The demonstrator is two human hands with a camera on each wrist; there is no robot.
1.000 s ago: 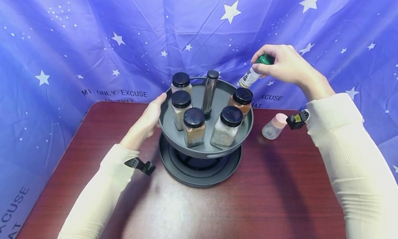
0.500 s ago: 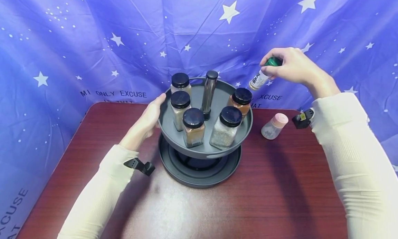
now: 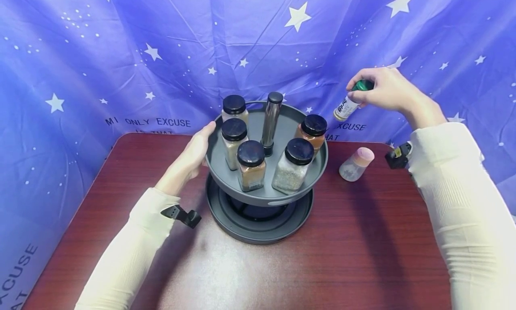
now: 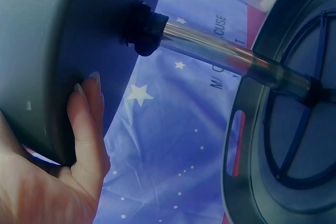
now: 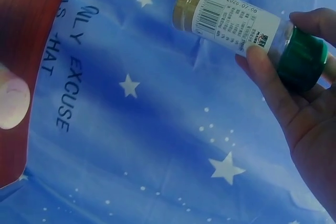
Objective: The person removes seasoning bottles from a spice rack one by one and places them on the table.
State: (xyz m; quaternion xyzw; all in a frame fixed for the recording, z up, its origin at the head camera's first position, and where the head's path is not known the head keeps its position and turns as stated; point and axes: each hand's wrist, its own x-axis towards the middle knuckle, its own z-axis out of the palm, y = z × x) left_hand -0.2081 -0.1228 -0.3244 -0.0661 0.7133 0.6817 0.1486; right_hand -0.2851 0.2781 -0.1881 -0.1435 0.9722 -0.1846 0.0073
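Observation:
My left hand grips the left rim of the upper tier of a grey two-tier turntable rack. In the left wrist view its fingers reach under that tier. Several black-lidded spice jars stand on the upper tier, among them a jar of orange powder and a jar of pale dried flakes. My right hand holds a small spice bottle by its green cap, tilted in the air right of the rack. A layer of tan contents lies at the bottle's base.
A frosted shaker with a pink lid stands on the red-brown table, right of the rack. The lower tier sits below on the table. A blue star-printed curtain hangs behind the table's back edge.
My right hand has moved right and slightly down with the spice bottle, away from the rack. My left hand stays on the upper tier's rim.

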